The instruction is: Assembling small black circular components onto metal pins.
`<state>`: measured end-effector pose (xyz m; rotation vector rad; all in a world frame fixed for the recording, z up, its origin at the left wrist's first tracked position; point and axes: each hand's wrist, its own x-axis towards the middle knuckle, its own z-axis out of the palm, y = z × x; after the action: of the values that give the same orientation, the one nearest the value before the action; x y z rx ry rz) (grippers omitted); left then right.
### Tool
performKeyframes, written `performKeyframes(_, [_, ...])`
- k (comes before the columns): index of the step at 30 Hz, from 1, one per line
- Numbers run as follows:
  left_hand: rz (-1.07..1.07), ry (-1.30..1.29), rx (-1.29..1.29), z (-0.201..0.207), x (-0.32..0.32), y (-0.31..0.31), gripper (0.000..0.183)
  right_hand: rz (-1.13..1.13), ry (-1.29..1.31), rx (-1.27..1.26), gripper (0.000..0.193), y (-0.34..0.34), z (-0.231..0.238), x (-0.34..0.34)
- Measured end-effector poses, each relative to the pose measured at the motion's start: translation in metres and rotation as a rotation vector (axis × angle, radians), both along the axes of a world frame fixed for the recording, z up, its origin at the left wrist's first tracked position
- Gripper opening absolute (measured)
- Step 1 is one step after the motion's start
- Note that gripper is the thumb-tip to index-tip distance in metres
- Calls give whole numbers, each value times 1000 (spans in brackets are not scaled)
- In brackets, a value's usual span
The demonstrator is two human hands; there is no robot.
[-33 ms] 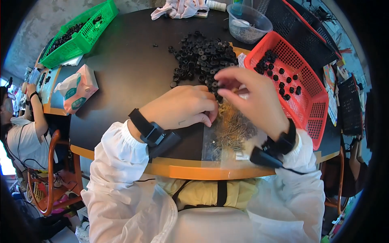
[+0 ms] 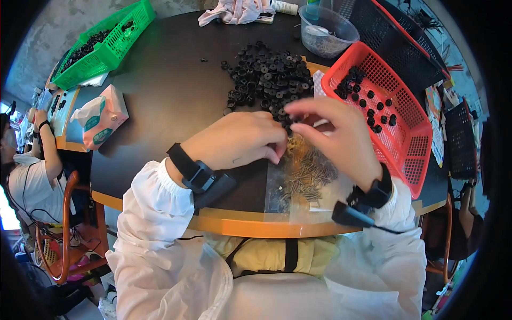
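My left hand (image 2: 240, 140) rests low over the table with its fingers curled and thumb pressed in; whatever it holds is hidden. Just to its right, my right hand (image 2: 341, 130) pinches a small black round plastic part (image 2: 298, 118) between thumb and fingers, mostly covered by them. Beyond both hands lies a heap of black round plastic parts (image 2: 266, 72), some with a hole in the middle. Below my right hand, a pile of small metal screws or pins (image 2: 309, 173) is spread on a clear plastic sheet near the table's front edge.
At right stands a red basket (image 2: 418, 125) with several black parts. Behind it are a clear tub (image 2: 328, 40) and black crates (image 2: 392, 48). A tissue box (image 2: 109, 114) and green basket (image 2: 109, 58) sit left; a pink cloth (image 2: 237, 10) lies far back. Another person (image 2: 37, 176) sits at left.
My right hand has shifted slightly right and down, its thumb and fingers closer together. The left hand has barely moved.
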<state>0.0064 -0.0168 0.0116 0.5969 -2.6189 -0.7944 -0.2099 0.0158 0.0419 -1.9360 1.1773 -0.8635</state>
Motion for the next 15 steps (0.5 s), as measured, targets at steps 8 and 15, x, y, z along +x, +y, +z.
performKeyframes(8, [238,445,8,3,-9,-4,15,60,-526,361,24,13,-44,-26])
performKeyframes(15, [288,565,388,-7,-20,14,13,83,-648,425,26,15,-50,-24])
